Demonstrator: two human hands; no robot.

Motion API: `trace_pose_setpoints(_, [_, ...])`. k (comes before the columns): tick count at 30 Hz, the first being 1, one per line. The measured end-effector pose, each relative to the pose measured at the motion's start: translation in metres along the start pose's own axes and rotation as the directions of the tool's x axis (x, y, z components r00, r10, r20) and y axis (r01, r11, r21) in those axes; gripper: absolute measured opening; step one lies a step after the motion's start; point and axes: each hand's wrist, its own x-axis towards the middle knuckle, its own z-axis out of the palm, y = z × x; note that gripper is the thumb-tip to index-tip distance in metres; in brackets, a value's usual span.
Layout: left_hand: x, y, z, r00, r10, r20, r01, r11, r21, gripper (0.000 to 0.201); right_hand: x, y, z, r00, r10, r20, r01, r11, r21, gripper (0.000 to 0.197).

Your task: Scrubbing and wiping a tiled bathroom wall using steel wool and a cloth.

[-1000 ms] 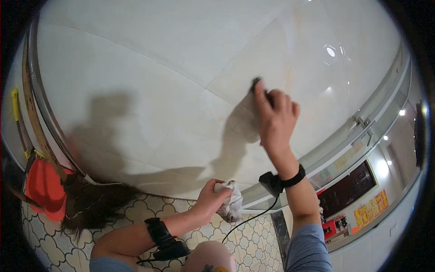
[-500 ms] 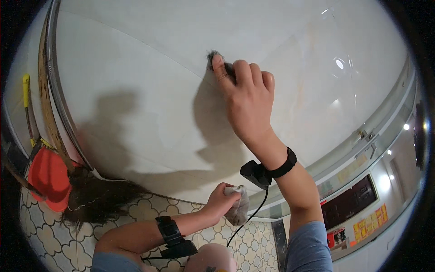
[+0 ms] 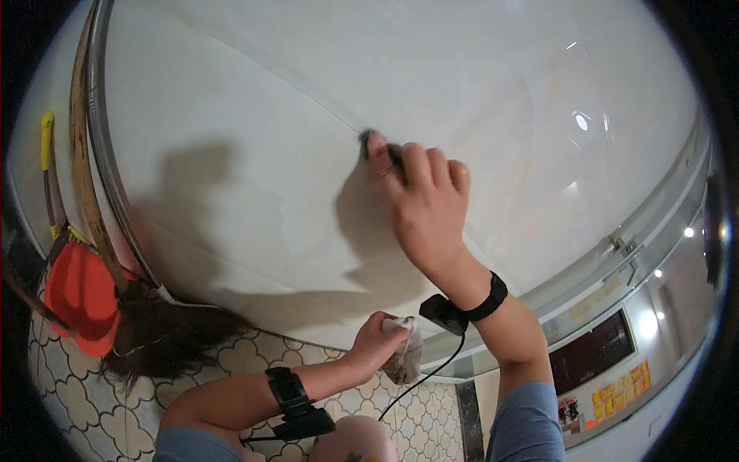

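Note:
My right hand [image 3: 433,206] is closed around a dark, fuzzy steel wool pad [image 3: 364,141] and presses it to the pale, glossy tiled wall [image 3: 262,162]. Part of the pad pokes out past the thumb, close to a tile seam; the rest is mostly covered by the fingers. Lower down, in front of the wall's foot, my left hand [image 3: 372,345] grips a crumpled, stained greyish cloth [image 3: 405,359] that hangs below the fingers. Each wrist wears a black strap with a small black box.
At the left, a broom [image 3: 165,331] with dark bristles and a red dustpan [image 3: 81,304] with a yellow-tipped handle lean by the wall. A metal-framed glass door [image 3: 608,269] stands to the right. A black cable [image 3: 423,373] hangs from my right wrist over the patterned floor [image 3: 77,400].
My right hand has slid down the wall with the steel wool pad. My left hand keeps its hold on the cloth in nearly the same place.

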Motion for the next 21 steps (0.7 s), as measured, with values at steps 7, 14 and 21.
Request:
trace_pose_setpoints(7, [-0.002, -0.006, 0.000, 0.999, 0.035, -0.033, -0.037, 0.998, -0.054, 0.043, 0.005, -0.006, 0.000, 0.998, 0.048, -0.043, -0.049, 0.999, -0.022, 0.047])
trace_pose_setpoints(14, [-0.002, -0.014, 0.003, 1.000, -0.005, -0.022, 0.004, 0.999, -0.047, 0.042, 0.017, -0.007, -0.003, 0.995, 0.091, -0.029, -0.092, 0.995, -0.029, 0.045])
trace_pose_setpoints(21, [-0.005, -0.001, 0.006, 0.998, 0.022, -0.058, -0.022, 1.000, -0.009, 0.042, 0.006, -0.009, -0.008, 0.997, 0.079, -0.016, -0.079, 0.997, 0.006, 0.036])
